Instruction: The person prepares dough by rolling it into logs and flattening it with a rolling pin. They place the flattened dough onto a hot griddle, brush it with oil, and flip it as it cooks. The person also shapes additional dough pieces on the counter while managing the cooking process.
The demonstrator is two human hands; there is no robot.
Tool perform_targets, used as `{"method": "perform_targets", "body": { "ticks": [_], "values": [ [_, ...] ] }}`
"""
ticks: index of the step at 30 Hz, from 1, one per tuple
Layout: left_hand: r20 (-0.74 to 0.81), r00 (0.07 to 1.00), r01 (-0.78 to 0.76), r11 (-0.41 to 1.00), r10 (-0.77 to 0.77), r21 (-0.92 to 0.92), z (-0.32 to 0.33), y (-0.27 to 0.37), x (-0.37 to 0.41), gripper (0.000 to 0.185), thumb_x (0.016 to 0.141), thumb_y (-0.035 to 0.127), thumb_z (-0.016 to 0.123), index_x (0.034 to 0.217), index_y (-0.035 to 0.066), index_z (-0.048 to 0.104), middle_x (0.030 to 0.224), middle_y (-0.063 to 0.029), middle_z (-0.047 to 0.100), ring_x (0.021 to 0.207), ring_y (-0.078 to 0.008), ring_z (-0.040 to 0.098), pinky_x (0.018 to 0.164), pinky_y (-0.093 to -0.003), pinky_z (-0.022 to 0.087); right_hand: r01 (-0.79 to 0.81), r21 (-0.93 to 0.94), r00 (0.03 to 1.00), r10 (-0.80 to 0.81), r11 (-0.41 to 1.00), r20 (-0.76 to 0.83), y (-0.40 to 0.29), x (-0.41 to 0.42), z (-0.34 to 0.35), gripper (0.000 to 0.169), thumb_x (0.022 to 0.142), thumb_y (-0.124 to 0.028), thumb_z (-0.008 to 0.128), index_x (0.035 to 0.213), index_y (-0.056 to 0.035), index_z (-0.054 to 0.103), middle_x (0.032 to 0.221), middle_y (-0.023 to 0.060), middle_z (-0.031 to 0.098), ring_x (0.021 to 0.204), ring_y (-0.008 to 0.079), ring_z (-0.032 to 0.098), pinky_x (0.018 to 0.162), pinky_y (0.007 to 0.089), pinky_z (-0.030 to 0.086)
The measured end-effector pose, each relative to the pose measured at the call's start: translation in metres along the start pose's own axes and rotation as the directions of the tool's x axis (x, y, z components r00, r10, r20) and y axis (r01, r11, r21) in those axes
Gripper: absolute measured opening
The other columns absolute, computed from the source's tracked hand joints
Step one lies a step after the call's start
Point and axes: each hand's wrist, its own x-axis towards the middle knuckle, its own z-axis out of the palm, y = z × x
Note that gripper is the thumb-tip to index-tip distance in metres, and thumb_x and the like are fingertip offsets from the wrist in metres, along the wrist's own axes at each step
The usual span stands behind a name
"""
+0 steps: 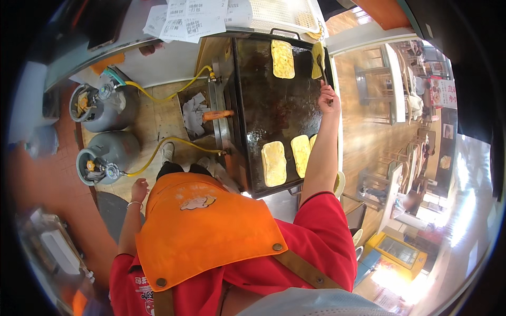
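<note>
My right hand (pixel 329 98) grips the handle of a dark spatula (pixel 321 68) over the far right corner of a black flat griddle (pixel 276 106). The spatula lies against a narrow-looking yellow flatbread (pixel 316 72), which seems tilted at the griddle's edge. To its left a browned rectangular flatbread (pixel 283 59) lies flat. Closer to me rest a paler flatbread (pixel 274 164) and another flatbread (pixel 300 156); a further one is mostly hidden behind my right forearm. My left hand (pixel 139 191) hangs at my side by the orange apron (pixel 209 233), fingers loosely bent, with nothing seen in it.
Two grey gas cylinders (pixel 114 148) stand on the floor at left, their yellow hoses (pixel 158 152) running to the griddle. A wooden handle (pixel 218 115) juts from its front. Printed slips (pixel 193 17) and a white plastic basket (pixel 282 14) lie beyond. Tables (pixel 395 83) fill the right.
</note>
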Motion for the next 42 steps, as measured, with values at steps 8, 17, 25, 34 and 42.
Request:
{"method": "perform_targets", "body": {
  "ticks": [8, 17, 25, 34, 42],
  "values": [
    [-0.024, 0.996, -0.081, 0.99, 0.084, 0.119, 0.014, -0.006, 0.0, 0.032, 0.096, 0.015, 0.06, 0.124, -0.001, 0.065, 0.092, -0.0146, 0.074, 0.066, -0.0219, 0.07, 0.061, -0.0342, 0.057, -0.006, -0.016, 0.998, 0.005, 1.0, -0.06, -0.01, -0.011, 0.005, 0.037, 0.109, -0.014, 0.046, 0.134, 0.0132, 0.049, 0.086, 0.0064, 0.059, 0.06, 0.0101, 0.055, 0.049, 0.0219, 0.047],
    [0.071, 0.995, -0.069, 0.996, 0.065, 0.048, 0.001, -0.021, 0.029, 0.031, 0.097, 0.014, 0.058, 0.125, 0.001, 0.065, 0.092, -0.0122, 0.072, 0.066, -0.0191, 0.068, 0.058, -0.0324, 0.056, -0.031, -0.799, 0.908, -0.317, 0.6, -0.273, 0.038, 0.007, 0.009, 0.032, 0.11, -0.026, 0.051, 0.119, 0.0025, 0.061, 0.091, 0.0099, 0.072, 0.066, 0.0125, 0.063, 0.053, 0.0225, 0.053],
    [-0.004, 1.0, 0.023, 0.994, -0.024, -0.105, -0.003, -0.017, 0.015, 0.03, 0.098, 0.015, 0.058, 0.124, 0.002, 0.064, 0.093, -0.012, 0.072, 0.065, -0.0174, 0.068, 0.055, -0.0313, 0.055, -0.215, -0.929, 0.932, -0.221, 0.302, -0.287, 0.037, -0.118, -0.013, 0.025, 0.107, -0.026, 0.057, 0.114, -0.003, 0.062, 0.087, 0.0078, 0.071, 0.061, 0.0111, 0.061, 0.047, 0.0221, 0.047],
    [0.018, 0.998, -0.068, 0.992, 0.067, 0.105, -0.007, -0.005, 0.006, 0.027, 0.097, 0.017, 0.057, 0.12, 0.003, 0.065, 0.091, -0.0112, 0.071, 0.068, -0.0215, 0.07, 0.057, -0.0352, 0.056, 0.02, -0.94, 0.87, -0.469, 0.34, -0.152, 0.032, -0.03, -0.027, 0.016, 0.106, -0.021, 0.058, 0.109, -0.0047, 0.062, 0.09, 0.0079, 0.073, 0.059, 0.0112, 0.06, 0.047, 0.0259, 0.048],
    [0.041, 0.999, -0.013, 0.992, 0.018, -0.126, -0.006, -0.001, 0.014, 0.031, 0.099, 0.017, 0.059, 0.125, 0.002, 0.065, 0.096, -0.0126, 0.074, 0.069, -0.0183, 0.071, 0.061, -0.0324, 0.057, -0.221, -0.563, 0.683, -0.538, -0.797, 0.494, 0.039, -0.019, 0.023, 0.035, 0.101, -0.024, 0.064, 0.129, -0.0047, 0.059, 0.1, 0.0167, 0.073, 0.077, 0.0265, 0.073, 0.063, 0.0406, 0.057]
  ]
}}
